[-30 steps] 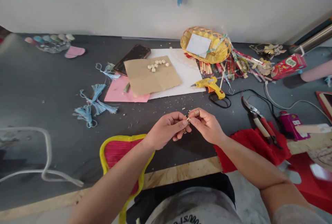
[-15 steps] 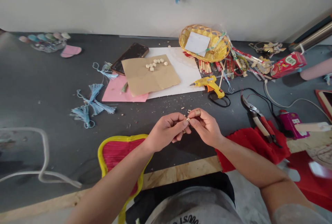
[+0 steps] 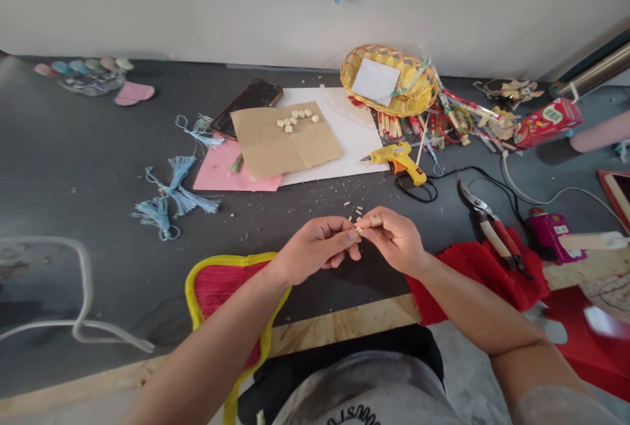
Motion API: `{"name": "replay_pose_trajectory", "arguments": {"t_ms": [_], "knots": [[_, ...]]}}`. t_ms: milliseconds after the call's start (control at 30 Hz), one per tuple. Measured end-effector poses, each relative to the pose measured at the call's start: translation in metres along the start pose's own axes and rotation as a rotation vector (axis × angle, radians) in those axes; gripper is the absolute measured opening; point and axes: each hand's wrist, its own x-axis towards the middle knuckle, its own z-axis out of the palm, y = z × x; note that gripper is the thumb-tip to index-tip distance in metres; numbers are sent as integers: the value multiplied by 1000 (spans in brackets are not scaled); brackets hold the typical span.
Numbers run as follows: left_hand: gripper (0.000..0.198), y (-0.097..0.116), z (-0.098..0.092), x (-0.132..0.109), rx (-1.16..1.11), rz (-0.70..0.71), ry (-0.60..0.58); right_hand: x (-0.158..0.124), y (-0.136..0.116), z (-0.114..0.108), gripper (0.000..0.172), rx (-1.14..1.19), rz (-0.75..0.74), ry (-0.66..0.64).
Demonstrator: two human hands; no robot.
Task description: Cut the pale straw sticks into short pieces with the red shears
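My left hand and my right hand meet over the dark table, fingertips almost touching. Both pinch a small pale wooden piece between thumb and finger; its exact shape is mostly hidden. A tan band is wrapped round a finger of my right hand. Just beyond the fingertips lie several short wooden stick bits. Farther back, small cream-coloured cubes or beads sit in a group on a folded brown paper.
A yellow glue gun lies behind my right hand, below a wicker basket. Pruning shears rest on red cloth. To the left are blue tassels, a phone and a yellow-edged red pad.
Both hands stay together at nearly the same spot, with the fingers shifting slightly around the small piece. The right hand's fingers have turned a little. Objects on the table have not moved.
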Motion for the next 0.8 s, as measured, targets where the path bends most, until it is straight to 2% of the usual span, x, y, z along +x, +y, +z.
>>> {"name": "replay_pose_trajectory", "arguments": {"t_ms": [233,467,800], "knots": [[30,1,2,-1,27,20,21,2,1,-1,7,3,-65,-7],[26,3,0,-1,44,29,7,0,3,-2,6,25,-24,-27],[19,4,2,0,217,52,155,1,4,-4,6,-23,-26,-23]]}}
